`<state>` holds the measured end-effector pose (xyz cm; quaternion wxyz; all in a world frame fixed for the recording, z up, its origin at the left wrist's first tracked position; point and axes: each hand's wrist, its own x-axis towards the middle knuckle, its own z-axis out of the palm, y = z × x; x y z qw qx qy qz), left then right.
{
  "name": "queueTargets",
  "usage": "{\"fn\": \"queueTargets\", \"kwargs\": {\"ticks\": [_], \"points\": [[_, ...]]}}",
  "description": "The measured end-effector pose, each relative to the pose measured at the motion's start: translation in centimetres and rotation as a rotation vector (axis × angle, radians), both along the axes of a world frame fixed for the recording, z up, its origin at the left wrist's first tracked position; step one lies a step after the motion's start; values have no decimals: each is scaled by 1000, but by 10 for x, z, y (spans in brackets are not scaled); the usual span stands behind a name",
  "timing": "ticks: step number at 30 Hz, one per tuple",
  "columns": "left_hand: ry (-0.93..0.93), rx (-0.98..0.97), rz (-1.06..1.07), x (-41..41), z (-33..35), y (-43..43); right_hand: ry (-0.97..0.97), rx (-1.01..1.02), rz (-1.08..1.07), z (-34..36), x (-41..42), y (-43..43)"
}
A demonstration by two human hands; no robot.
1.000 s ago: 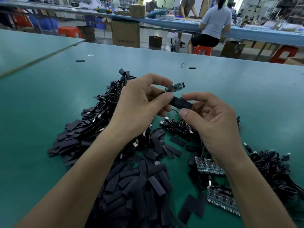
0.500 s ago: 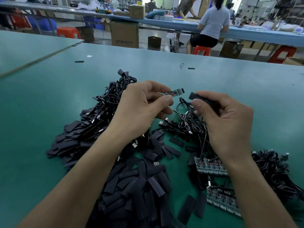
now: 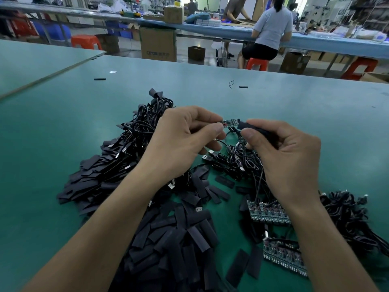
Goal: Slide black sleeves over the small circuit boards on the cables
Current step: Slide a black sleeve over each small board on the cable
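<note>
While both hands hover above the green table [image 3: 63,133], the left hand [image 3: 185,142] pinches one end of a small circuit board [image 3: 230,122] between thumb and forefinger. The board sticks out to the right of that pinch, roughly level. The right hand [image 3: 284,152] has thumb and fingers curled round a black sleeve [image 3: 252,128]. Its open mouth points left and meets the free end of the board; from here I cannot tell whether the tip is inside it.

Directly beneath the two grips lies a tangle of black cables [image 3: 231,159] with metal plugs showing. Nearer the person than the left grip, under that forearm, spreads a big heap of loose flat sleeves [image 3: 168,239]. Left of the left hand is a pile of coiled cables [image 3: 117,165] mixed with black pieces. Under the right wrist lie strips of joined boards [image 3: 267,211], and a second strip [image 3: 282,256] sits closer in. Right of that forearm is another cable bundle [image 3: 347,218].

Well beyond the grips a stray sleeve [image 3: 243,87] lies alone on the table.
</note>
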<state>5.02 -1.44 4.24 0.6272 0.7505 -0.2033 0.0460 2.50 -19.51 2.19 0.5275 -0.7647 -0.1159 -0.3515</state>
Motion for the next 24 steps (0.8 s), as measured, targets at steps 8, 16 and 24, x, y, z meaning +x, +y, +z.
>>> {"fn": "queueTargets", "kwargs": {"ticks": [8, 16, 24], "points": [[15, 15, -47, -1, 1, 2, 10, 42, 18, -1, -2, 3], [5, 84, -142, 2, 2, 10, 74, 20, 172, 2, -2, -5], [41, 126, -244, 1, 0, 7, 167, 54, 319, 1, 0, -12]]}}
